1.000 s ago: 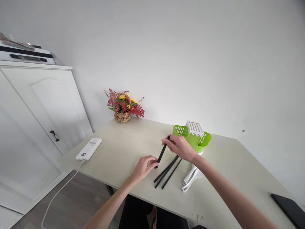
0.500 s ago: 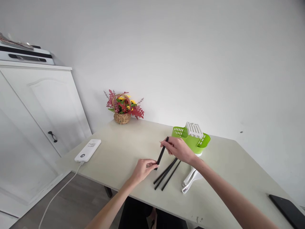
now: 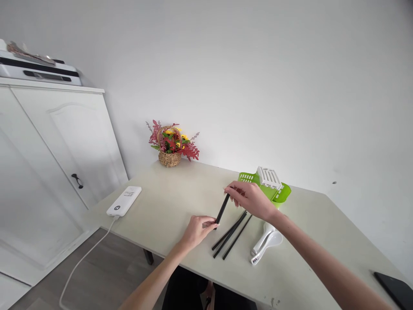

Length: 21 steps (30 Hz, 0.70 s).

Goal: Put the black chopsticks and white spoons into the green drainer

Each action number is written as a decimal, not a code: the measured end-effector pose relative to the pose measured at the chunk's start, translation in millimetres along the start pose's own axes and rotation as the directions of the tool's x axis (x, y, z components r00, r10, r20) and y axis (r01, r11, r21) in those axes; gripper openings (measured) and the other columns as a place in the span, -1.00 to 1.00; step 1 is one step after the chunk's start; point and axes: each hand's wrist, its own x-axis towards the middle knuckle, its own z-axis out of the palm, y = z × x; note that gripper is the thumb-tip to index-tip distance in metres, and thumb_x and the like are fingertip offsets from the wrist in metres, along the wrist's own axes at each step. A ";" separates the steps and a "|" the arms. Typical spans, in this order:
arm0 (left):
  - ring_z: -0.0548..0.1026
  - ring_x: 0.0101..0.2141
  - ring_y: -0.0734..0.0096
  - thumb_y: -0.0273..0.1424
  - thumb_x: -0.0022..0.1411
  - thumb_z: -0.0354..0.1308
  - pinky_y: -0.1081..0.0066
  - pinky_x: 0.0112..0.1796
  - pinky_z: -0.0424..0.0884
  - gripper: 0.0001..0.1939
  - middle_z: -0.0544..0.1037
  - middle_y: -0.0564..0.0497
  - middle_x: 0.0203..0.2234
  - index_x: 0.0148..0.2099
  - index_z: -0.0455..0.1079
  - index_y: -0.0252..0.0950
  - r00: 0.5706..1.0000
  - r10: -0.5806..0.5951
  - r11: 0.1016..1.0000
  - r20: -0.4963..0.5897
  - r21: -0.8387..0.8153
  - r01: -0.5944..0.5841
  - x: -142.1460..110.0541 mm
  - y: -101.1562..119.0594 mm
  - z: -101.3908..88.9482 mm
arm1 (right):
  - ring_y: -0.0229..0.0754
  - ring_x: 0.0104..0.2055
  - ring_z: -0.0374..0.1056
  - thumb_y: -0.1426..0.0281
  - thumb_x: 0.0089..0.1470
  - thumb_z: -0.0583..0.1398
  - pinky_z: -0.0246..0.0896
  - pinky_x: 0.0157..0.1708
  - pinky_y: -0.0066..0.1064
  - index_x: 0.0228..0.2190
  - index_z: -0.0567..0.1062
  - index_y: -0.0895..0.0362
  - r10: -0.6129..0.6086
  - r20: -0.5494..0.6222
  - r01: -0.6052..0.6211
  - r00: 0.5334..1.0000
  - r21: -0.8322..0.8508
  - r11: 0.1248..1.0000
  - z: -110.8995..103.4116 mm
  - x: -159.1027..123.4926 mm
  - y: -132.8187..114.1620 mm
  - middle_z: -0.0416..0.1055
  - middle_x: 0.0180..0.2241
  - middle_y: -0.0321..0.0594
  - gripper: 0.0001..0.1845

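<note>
Black chopsticks slant between my two hands, side by side. My left hand pinches their lower end just above the table. At the upper end, the fingers of my right hand are closed on them. Several more black chopsticks lie loosely together on the table, right of my left hand. White spoons rest beside them, under my right forearm. Behind my right hand stands a green utensil holder with a white slotted rack on top, partly hidden by the hand.
A basket of artificial flowers stands at the back of the table. A white power bank with a cable lies at the left edge, a black phone at the right. A white cabinet is at the left.
My right hand has slid to the very top of the chopsticks, covering their upper tips. The whole view has shifted slightly, and more of the white spoons shows.
</note>
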 end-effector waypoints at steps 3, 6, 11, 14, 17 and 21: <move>0.68 -0.27 0.24 -0.16 0.31 0.31 0.44 -0.20 0.54 -0.74 0.73 -0.03 -0.29 -0.22 0.65 -0.25 1.000 0.002 1.000 -0.010 -0.020 -0.002 -0.4 -0.9 1.1 | -0.25 -0.52 0.38 0.08 0.38 0.07 0.26 -0.37 -0.36 -0.40 0.49 0.04 -0.009 0.003 0.010 1.000 -0.036 0.999 -3.9 0.7 -2.3 0.48 -0.53 -0.35 -0.58; 0.67 -0.30 0.28 -0.19 0.33 0.29 0.46 -0.22 0.52 -0.76 0.73 0.00 -0.32 -0.21 0.65 -0.26 1.000 0.010 1.000 -0.001 -0.028 -0.010 -1.2 -3.1 2.3 | -0.24 -0.51 0.38 0.07 0.39 0.04 0.28 -0.36 -0.36 -0.40 0.50 0.04 -0.022 -0.020 0.021 1.000 -0.057 0.998 -5.2 0.5 1.3 0.49 -0.53 -0.33 -0.55; 0.66 -0.30 0.33 -0.19 0.37 0.26 0.47 -0.23 0.50 -0.75 0.73 0.01 -0.28 -0.15 0.66 -0.23 1.000 -0.002 1.000 -0.003 0.024 0.002 -2.8 -7.4 1.9 | -0.21 -0.51 0.42 -0.08 0.30 0.11 0.35 -0.41 -0.37 -0.34 0.55 0.05 0.080 -0.135 -0.078 0.988 0.020 0.997 -32.5 2.9 16.3 0.51 -0.54 -0.29 -0.51; 0.66 -0.25 0.32 -0.19 0.39 0.23 0.46 -0.21 0.51 -0.74 0.73 0.00 -0.26 -0.07 0.64 -0.22 1.000 -0.010 1.000 -0.024 0.028 0.011 -3.2 -7.8 1.0 | -0.19 -0.49 0.45 -0.14 0.22 0.19 0.39 -0.43 -0.37 -0.29 0.58 0.07 0.161 -0.284 -0.143 0.945 0.085 0.986 -69.7 8.7 23.3 0.52 -0.51 -0.25 -0.48; 0.65 -0.25 0.33 -0.17 0.43 0.16 0.45 -0.22 0.51 -0.72 0.72 -0.01 -0.25 -0.07 0.61 -0.21 1.000 0.009 0.998 -0.010 0.064 -0.008 -3.5 -5.7 -0.5 | -0.17 -0.45 0.47 -0.13 0.20 0.21 0.41 -0.42 -0.33 -0.28 0.59 0.05 0.178 -0.488 -0.175 0.854 0.053 0.983 -108.2 16.8 27.6 0.55 -0.40 -0.20 -0.50; 0.62 -0.26 0.32 -0.17 0.49 0.06 0.42 -0.22 0.50 -0.69 0.70 -0.03 -0.25 -0.10 0.57 -0.21 0.999 0.042 0.991 0.018 0.129 -0.044 -3.5 -2.4 -2.2 | -0.16 -0.45 0.47 -0.06 0.28 0.14 0.42 -0.35 -0.27 -0.30 0.58 0.04 0.175 -0.634 -0.298 0.753 -0.091 0.950 -141.3 30.5 36.4 0.56 -0.37 -0.15 -0.54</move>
